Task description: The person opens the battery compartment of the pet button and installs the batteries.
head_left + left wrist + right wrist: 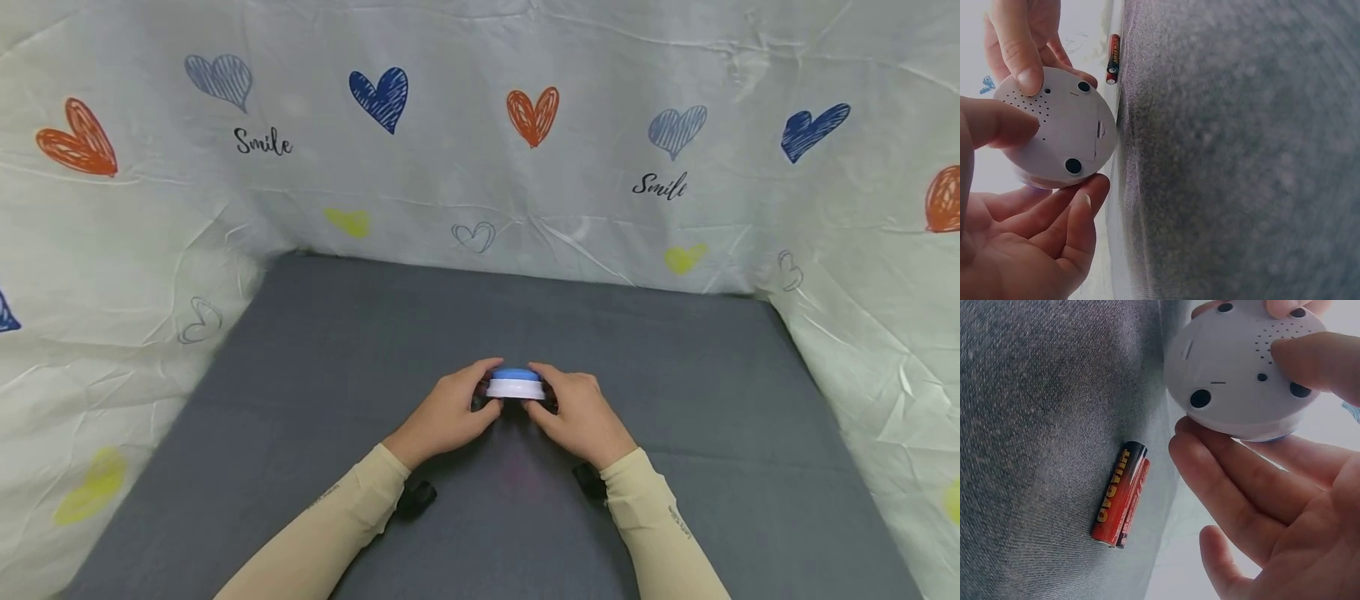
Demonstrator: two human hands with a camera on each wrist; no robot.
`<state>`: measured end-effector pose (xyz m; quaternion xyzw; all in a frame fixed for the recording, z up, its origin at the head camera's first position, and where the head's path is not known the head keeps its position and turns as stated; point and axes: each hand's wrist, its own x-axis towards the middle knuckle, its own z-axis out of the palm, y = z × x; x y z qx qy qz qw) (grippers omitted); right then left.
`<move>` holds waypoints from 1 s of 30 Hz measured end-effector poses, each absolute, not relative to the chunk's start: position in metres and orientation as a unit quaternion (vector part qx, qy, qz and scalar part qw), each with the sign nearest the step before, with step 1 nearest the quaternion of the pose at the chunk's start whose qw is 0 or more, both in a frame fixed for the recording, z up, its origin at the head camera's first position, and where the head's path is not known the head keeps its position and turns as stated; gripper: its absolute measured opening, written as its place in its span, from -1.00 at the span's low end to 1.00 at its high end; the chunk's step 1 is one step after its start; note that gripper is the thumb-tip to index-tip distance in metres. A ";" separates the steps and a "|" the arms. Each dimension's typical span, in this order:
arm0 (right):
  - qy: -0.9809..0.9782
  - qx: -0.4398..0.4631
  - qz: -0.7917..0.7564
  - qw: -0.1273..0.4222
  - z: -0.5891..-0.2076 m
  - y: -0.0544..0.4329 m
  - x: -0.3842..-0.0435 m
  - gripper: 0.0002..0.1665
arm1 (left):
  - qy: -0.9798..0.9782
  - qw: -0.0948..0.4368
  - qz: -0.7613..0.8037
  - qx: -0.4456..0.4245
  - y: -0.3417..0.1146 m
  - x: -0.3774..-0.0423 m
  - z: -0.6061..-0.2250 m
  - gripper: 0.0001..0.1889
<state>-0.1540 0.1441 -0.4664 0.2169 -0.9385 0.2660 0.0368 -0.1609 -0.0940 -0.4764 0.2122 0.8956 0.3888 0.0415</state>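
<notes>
A round sound button (515, 389) with a white body and a blue top is held between both hands over the grey cloth. My left hand (450, 407) grips its left side, thumb on the underside and fingers round the rim. From the other side my right hand (581, 408) grips it the same way. The underside (1063, 125) faces the wrist cameras, with speaker holes, dark round feet and a battery cover that sits in place. Two red and black batteries (1120, 497) lie side by side on the cloth near the right hand.
Grey cloth (337, 333) covers the table. A white sheet (450, 183) printed with hearts and "Smile" hangs behind it and along both sides. Dark wrist camera mounts (416, 500) show under the sleeves.
</notes>
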 end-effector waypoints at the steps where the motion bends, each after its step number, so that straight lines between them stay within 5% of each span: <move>1: -0.938 0.216 0.268 0.038 -0.466 0.144 -0.154 -0.36 | 0.896 0.042 0.388 0.213 -0.094 -0.161 -0.476 -0.36; 30: -0.939 0.174 0.294 0.041 -0.462 0.143 -0.152 -0.52 | 0.885 0.070 0.425 0.175 -0.094 -0.160 -0.477 -0.60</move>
